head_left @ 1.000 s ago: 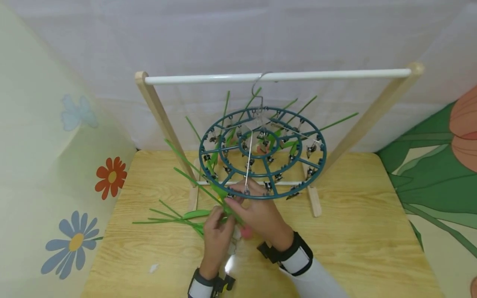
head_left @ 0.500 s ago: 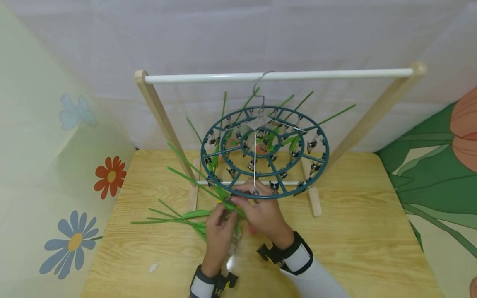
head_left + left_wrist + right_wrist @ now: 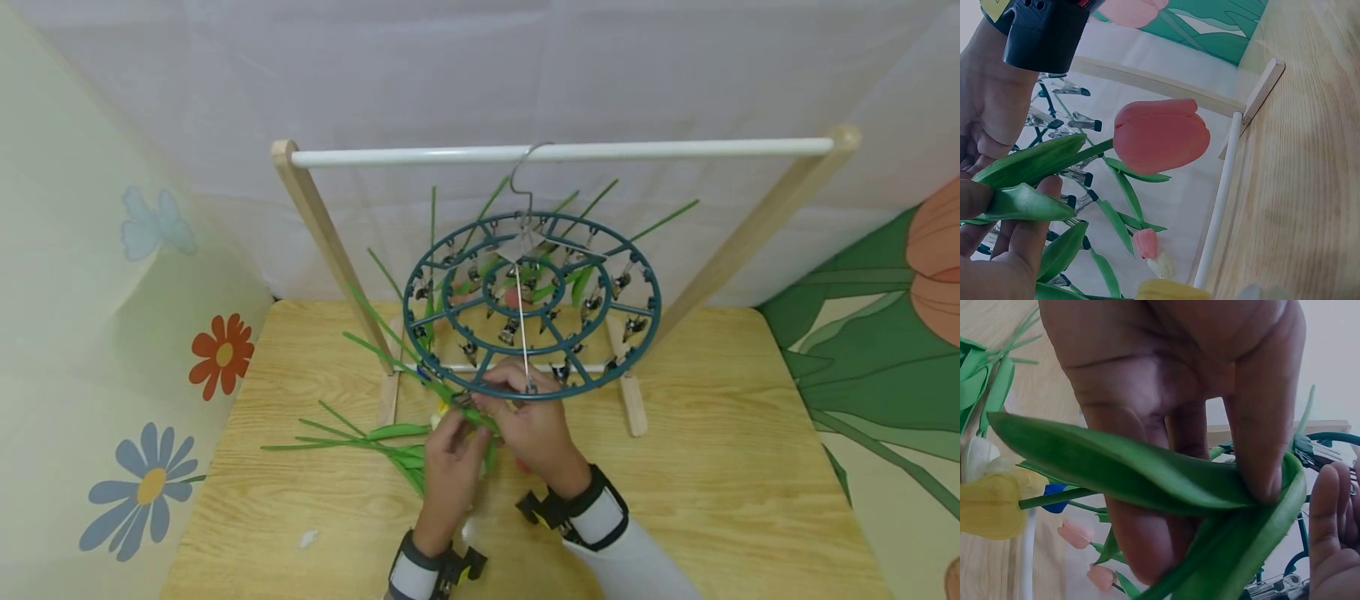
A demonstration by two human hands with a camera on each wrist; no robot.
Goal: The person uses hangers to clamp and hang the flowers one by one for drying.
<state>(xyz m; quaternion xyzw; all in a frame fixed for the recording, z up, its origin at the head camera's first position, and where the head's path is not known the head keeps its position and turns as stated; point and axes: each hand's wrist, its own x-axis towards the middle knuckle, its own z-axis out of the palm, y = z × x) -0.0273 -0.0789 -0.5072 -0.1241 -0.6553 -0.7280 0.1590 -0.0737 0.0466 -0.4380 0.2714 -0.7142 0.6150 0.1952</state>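
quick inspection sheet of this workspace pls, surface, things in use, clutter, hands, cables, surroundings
Surface: pale wooden table, with a wooden rack standing on it.
Job's things: round clip hanger hooked over the rack's white top bar; several tulips hang head-down from it; pink tulip in hand; loose green stems lie on the table's left side.
Clutter: small white scrap, front left.
Left hand: pinches the pink tulip's leaves.
Right hand: beside a clip at the hanger's near edge; exact grip unclear.
Cables: nothing seen.
Surroundings: pale creased backdrop behind; painted flowers to both sides.
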